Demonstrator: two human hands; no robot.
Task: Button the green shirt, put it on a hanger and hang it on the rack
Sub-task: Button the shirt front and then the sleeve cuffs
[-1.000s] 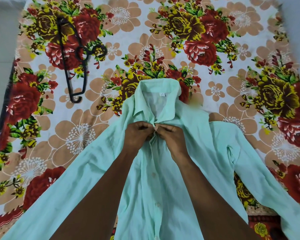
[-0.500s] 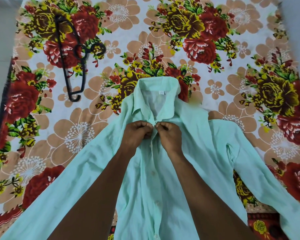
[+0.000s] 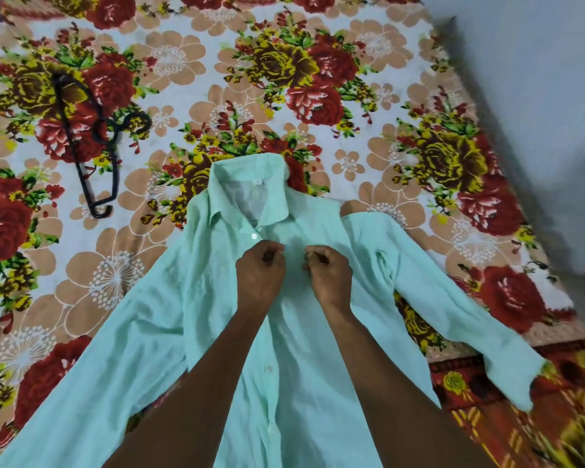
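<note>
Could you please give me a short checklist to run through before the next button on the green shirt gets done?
1. Top button below the collar fastened: ok.
2. Left hand and right hand on the placket of the green shirt: ok.
3. Lower buttons fastened: not ok.
4. Next buttonhole lined up: cannot tell, fists hide it.
5. Hanger lying on the floral sheet: ok.

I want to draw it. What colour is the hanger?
Black hanger, seen in the head view.
</note>
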